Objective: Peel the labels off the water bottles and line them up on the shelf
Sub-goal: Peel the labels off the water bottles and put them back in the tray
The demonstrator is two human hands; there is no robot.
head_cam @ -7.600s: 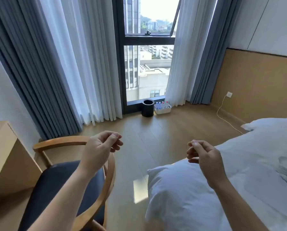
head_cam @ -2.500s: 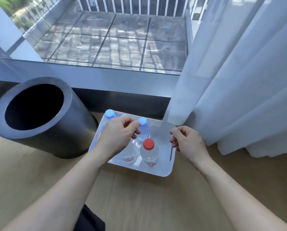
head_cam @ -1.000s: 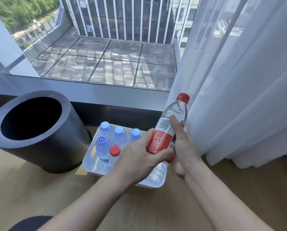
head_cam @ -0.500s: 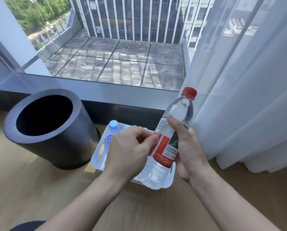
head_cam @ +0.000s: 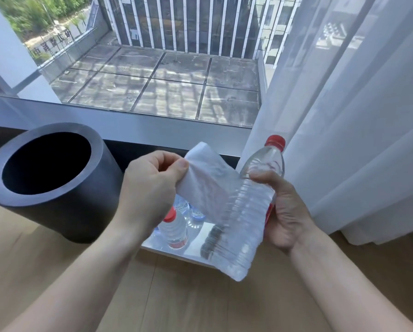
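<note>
The clear ribbed plastic water bottle, red-capped, is held above the wooden floor with its cap tilted up toward the sheer white curtain; the right hand has its grip curled round the far side at mid-body, thumb laid across the shoulder; the left hand pinches between thumb and forefinger the free end of the white-backed film label, drawn out leftward, while a strip of its red face shows at the right palm, so I judge it not yet fully off; the bottle looks filled, so fairly heavy, yet thin-walled and slick, apt to dent under a squeeze, and the ribbed waist seems the sound hold; the label is light and limp and may tear, so pull close to the attached seam; below, the white rectangular tray holds more bottles; the black cylindrical bin stands just beside its left edge, mouth open; the curtain crowds the right, and the floor lies open on the near side.
</note>
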